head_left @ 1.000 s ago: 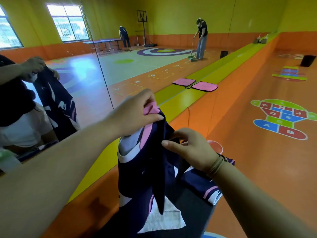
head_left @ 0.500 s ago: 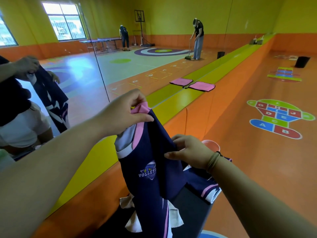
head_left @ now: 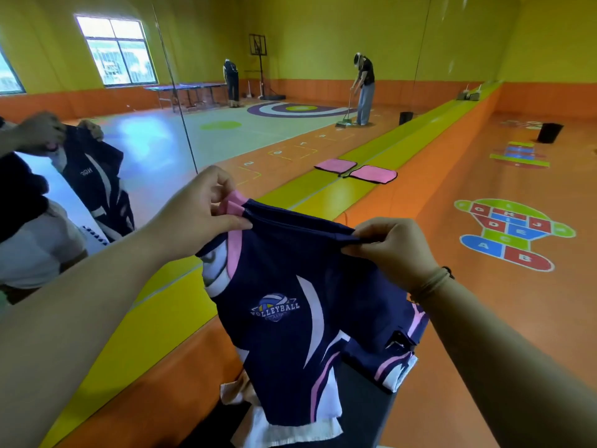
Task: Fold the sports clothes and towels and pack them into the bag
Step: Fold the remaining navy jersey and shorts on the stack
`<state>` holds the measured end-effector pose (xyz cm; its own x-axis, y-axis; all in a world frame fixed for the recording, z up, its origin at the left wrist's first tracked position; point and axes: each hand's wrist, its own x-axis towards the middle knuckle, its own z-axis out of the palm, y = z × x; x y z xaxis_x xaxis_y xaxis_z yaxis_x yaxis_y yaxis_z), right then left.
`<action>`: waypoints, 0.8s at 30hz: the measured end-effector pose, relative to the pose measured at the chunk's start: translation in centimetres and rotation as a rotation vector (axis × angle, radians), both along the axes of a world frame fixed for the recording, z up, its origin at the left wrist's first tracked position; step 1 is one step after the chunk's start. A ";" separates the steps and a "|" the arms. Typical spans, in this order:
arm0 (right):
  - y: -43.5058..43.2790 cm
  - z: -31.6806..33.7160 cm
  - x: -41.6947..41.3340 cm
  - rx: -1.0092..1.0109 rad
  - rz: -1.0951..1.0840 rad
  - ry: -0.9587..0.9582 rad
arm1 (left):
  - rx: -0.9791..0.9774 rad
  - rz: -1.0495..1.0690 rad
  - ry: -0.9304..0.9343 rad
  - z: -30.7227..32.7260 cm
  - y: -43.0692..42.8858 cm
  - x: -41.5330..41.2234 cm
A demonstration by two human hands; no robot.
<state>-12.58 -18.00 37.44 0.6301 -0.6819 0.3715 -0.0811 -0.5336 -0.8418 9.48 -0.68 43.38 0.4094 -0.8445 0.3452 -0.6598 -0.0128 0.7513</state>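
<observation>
Left hand (head_left: pixel 206 210) and right hand (head_left: pixel 392 245) pinch a navy volleyball jersey (head_left: pixel 290 305) by its top edge, above the dark surface (head_left: pixel 365 402); slick fabric may slip, spoiling the fold.

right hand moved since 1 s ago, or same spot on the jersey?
Yes. The right hand has slid right along the jersey, away from the left hand and toward the floor hopscotch.
</observation>
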 end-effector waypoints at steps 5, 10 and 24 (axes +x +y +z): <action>0.7 0.7 -0.5 0.021 -0.030 -0.042 | -0.054 0.021 0.052 -0.1 -0.4 -0.1; 0.7 0.0 -1.3 -0.147 -0.020 0.357 | -0.019 0.056 -0.105 0.1 -0.5 -0.4; 4.6 0.7 -2.9 0.221 -0.070 0.312 | 0.167 0.157 -0.375 0.3 -0.5 0.1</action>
